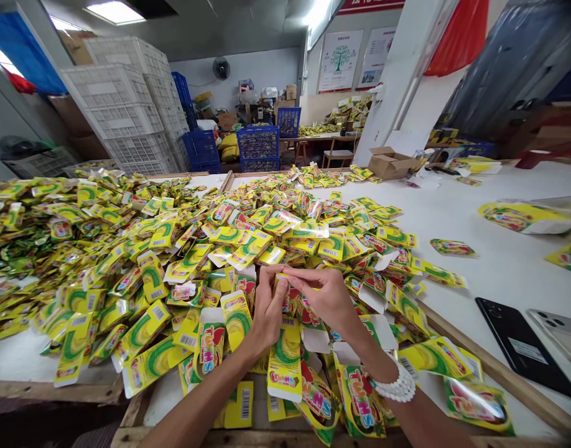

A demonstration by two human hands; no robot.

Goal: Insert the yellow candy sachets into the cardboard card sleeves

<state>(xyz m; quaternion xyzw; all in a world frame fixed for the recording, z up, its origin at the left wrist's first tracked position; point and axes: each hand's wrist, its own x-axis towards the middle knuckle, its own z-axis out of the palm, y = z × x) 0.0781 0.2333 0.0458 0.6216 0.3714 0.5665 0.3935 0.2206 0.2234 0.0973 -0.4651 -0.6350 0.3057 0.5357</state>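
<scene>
Over the pile, my left hand (269,305) and my right hand (331,302) meet with fingertips pinched together. Between them is a small yellow carton (290,295), gripped at its top end by both hands and largely covered by the fingers. A white beaded bracelet circles my right wrist. Just below the hands lies a flattened-looking yellow "TWINS" carton (284,361) with green print. Another TWINS carton (211,348), its white flap raised, sits left of my left forearm. More TWINS cartons (360,395) lie beside my right forearm.
A large heap of yellow cartons and green packets (80,218) spreads across the left. Wooden strips (495,367) edge the white table (453,211). At right lie a black phone (523,342) and a pale phone (560,333). Behind stand an open cardboard box (392,163) and stacked crates (122,112).
</scene>
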